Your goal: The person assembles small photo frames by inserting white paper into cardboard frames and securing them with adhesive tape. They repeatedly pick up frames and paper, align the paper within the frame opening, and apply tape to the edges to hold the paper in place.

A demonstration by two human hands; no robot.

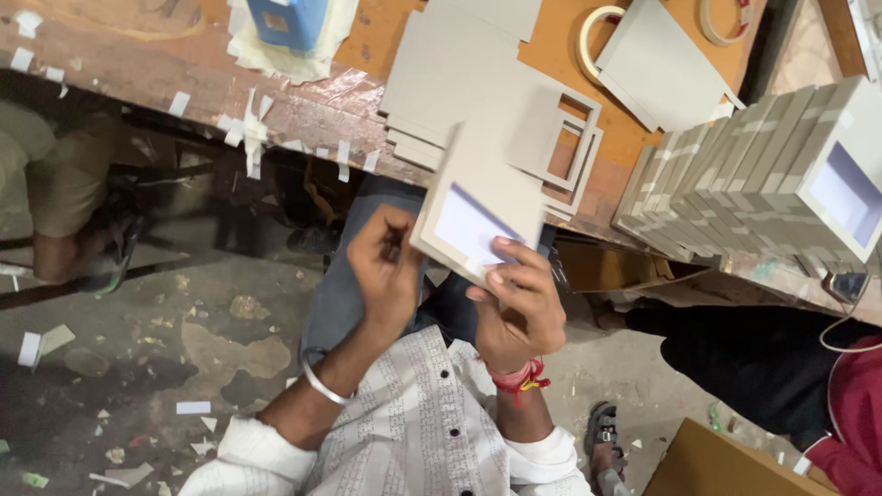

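- your right hand [516, 308] gripped the grey board frame [478, 213] at its lower corner, thumb and fingers clamped on the edge, with fingertips lying over the pale lilac window in its middle.
- the frame stood tilted above your lap, just in front of the table edge [303, 129], between your two hands and a little above them.
- your left hand [386, 266] sat just beside the frame's left edge, fingers curled inward and pinched together; whether it touched the frame or held something small, you could not tell from this view.
- a metal bangle [323, 386] circled your left wrist, and a red thread band [519, 377] wrapped the right one.
- beyond the frame, on the wooden table, loose grey board sheets [459, 73] and cut-out frames [574, 138] lay stacked together.
- to your right, a long row of finished frames [735, 174] stood packed on edge, the nearest one showing the same pale window.
- a tape roll [593, 28] lay near another grey sheet, and a blue object [289, 18] rested on paper at the table's far side.
- white paper scraps [193, 407] littered the floor to your left.
- another person's leg [55, 193] showed at the left, well apart from your hands.
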